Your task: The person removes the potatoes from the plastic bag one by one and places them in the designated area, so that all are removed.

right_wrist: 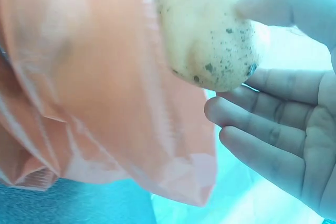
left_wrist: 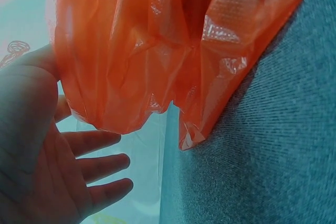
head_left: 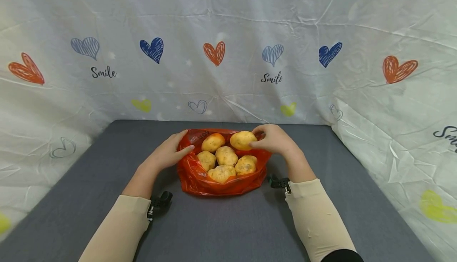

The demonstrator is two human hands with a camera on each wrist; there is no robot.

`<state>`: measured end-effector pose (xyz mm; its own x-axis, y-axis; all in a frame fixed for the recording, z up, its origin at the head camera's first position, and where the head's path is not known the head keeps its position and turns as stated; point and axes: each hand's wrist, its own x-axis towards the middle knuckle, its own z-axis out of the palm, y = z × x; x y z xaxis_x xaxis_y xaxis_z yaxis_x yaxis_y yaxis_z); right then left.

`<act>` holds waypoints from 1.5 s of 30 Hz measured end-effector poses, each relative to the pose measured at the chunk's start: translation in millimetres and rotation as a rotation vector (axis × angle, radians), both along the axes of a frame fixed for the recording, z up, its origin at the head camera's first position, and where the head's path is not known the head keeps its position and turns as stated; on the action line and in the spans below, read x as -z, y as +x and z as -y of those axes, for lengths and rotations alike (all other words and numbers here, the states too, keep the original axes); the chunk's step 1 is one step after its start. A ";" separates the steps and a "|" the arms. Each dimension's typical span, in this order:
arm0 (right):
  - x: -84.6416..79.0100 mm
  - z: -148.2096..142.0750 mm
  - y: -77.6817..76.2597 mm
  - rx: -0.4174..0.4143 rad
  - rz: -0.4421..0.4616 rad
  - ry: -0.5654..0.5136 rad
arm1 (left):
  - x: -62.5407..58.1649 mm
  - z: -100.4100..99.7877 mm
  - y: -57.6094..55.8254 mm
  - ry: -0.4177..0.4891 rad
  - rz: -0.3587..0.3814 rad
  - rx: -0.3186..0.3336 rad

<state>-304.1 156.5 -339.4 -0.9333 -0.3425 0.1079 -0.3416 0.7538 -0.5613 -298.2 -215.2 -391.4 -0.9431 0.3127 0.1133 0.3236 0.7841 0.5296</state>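
Note:
A red plastic bag (head_left: 222, 188) lies with its mouth spread, several potatoes (head_left: 226, 157) showing inside. My left hand (head_left: 168, 151) holds the bag's left rim, thumb over the edge; in the left wrist view the bag hides the thumb's tip and part of the index finger, while the other fingers of the left hand (left_wrist: 63, 166) extend straight below. At the bag's back right, my right hand (head_left: 273, 138) pinches a yellow potato (head_left: 242, 140) between thumb and fingers, above the rest. Dark specks mark this potato (right_wrist: 210, 40) in the right wrist view, beside the bag's side.
The bag stands on a grey cloth-covered table (head_left: 221, 230), towards its far side. Behind and along both sides hangs a pale curtain (head_left: 235, 12) printed with hearts and the word Smile. Each wrist carries a small black camera mount (head_left: 162, 200).

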 end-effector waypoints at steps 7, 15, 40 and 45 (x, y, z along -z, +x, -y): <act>-10.9 -11.2 7.0 -0.002 0.045 -0.047 | 0.0 0.5 0.5 0.004 0.002 0.005; -19.8 -30.8 9.6 0.015 0.056 -0.090 | 0.4 1.4 -0.6 -0.007 0.006 -0.002; -28.1 -95.2 13.3 0.132 0.085 -0.149 | 2.3 1.8 -0.6 -0.008 0.004 0.007; -23.4 -103.5 10.4 0.146 0.081 -0.152 | 1.9 1.3 -0.3 -0.010 0.005 0.012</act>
<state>-293.6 259.9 -316.0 -0.9795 -0.1887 0.0712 -0.1846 0.6964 -0.6936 -298.5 -216.5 -393.4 -0.9397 0.3255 0.1053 0.3307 0.7855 0.5230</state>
